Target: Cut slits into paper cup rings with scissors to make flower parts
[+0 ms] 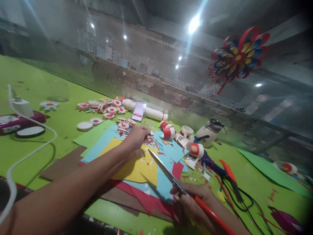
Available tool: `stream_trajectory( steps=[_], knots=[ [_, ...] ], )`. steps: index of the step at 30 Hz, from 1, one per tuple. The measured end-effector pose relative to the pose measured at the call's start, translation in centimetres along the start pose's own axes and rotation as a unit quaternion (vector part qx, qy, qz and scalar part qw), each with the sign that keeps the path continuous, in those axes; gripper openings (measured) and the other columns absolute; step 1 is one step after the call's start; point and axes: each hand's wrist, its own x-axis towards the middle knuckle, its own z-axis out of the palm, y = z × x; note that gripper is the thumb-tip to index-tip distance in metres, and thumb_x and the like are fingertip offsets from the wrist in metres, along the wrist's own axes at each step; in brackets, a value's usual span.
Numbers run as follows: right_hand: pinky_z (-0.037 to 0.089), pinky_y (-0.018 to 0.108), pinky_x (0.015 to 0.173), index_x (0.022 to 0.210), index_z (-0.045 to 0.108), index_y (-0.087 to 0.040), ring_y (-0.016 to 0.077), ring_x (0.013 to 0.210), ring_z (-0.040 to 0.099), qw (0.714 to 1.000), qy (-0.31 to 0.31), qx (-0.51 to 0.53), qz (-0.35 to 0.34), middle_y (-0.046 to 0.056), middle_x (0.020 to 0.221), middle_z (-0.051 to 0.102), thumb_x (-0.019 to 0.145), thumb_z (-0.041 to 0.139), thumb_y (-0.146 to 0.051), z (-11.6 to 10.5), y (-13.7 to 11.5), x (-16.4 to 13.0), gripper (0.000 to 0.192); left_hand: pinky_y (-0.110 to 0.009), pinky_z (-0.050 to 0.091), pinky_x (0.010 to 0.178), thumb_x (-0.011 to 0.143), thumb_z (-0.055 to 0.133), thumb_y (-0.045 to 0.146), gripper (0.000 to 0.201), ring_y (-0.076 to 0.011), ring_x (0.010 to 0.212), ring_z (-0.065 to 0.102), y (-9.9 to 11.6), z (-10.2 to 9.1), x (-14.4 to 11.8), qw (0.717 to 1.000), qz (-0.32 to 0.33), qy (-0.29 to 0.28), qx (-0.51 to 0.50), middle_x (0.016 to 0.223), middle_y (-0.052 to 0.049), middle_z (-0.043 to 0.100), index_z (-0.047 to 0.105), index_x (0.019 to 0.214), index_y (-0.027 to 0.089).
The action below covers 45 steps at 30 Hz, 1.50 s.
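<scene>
Red-handled scissors (171, 178) sat gripped in the right hand (195, 204), blades closed and pointing up over the yellow paper sheet (137, 166). Beyond that sheet's far edge the left hand (138, 137) reached out, fingers pinched together on small paper scraps (153, 141). Blue and red sheets lay under and beside the yellow sheet on the green bench (49, 133). Right of the yellow sheet lay cut paper cups (197, 149) and a white kettle (210, 132). Far left of it a white charger (22, 106) rested on a purple box.
</scene>
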Motion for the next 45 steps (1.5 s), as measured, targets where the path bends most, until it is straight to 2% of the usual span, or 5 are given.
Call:
stream_trajectory(
  steps=[7, 15, 26, 34, 45],
  knots=[
    [0.033, 0.023, 0.05, 0.085, 0.063, -0.016, 0.0131, 0.052, 0.043, 0.995, 0.084, -0.044, 0.022, -0.002, 0.056, 0.047, 0.084, 0.04, -0.055, -0.3, 1.3, 0.4, 0.045, -0.02, 0.021, 0.042, 0.065, 0.057, 0.008, 0.014, -0.0045, 0.041, 0.032, 0.0, 0.1, -0.3, 0.999, -0.031, -0.021, -0.012, 0.05, 0.001, 0.047, 0.051, 0.053, 0.012],
    [0.041, 0.026, 0.059, 0.08, 0.06, -0.017, 0.0175, 0.066, 0.052, 0.995, 0.083, -0.015, 0.046, 0.002, 0.071, 0.057, 0.086, 0.044, -0.048, -0.2, 1.2, 0.8, 0.036, -0.022, 0.011, 0.042, 0.069, 0.058, 0.018, 0.015, -0.0033, 0.039, 0.022, -0.1, 0.3, -0.8, 0.998, -0.012, -0.038, 0.044, 0.052, 0.001, 0.05, 0.053, 0.057, 0.012],
    [0.039, 0.024, 0.054, 0.076, 0.057, -0.017, 0.0145, 0.057, 0.047, 0.988, 0.141, 0.005, 0.055, -0.001, 0.06, 0.05, 0.086, 0.041, -0.051, 0.6, 0.7, 0.7, 0.039, -0.023, 0.021, 0.044, 0.07, 0.058, 0.031, 0.018, -0.0064, 0.044, 0.03, -1.2, 1.0, -1.6, 0.993, 0.057, -0.008, 0.1, 0.054, 0.002, 0.05, 0.054, 0.062, 0.015],
    [0.039, 0.022, 0.048, 0.071, 0.061, -0.017, 0.0146, 0.053, 0.047, 0.983, 0.171, 0.036, 0.054, 0.0, 0.056, 0.051, 0.082, 0.044, -0.055, 1.1, 0.6, 0.6, 0.043, -0.024, 0.023, 0.046, 0.076, 0.051, 0.03, 0.018, -0.0075, 0.046, 0.031, -1.4, 1.4, -1.8, 0.988, 0.054, 0.02, 0.142, 0.06, 0.001, 0.052, 0.053, 0.065, 0.016],
    [0.03, 0.022, 0.047, 0.067, 0.05, -0.019, 0.0117, 0.05, 0.037, 0.984, 0.153, 0.059, 0.071, -0.004, 0.055, 0.037, 0.083, 0.04, -0.057, 1.8, 1.1, 0.5, 0.042, -0.025, 0.027, 0.053, 0.075, 0.053, 0.027, 0.016, -0.0091, 0.051, 0.035, -0.6, 1.4, -2.0, 0.986, 0.044, 0.042, 0.157, 0.065, 0.0, 0.058, 0.057, 0.066, 0.015]
  ],
)
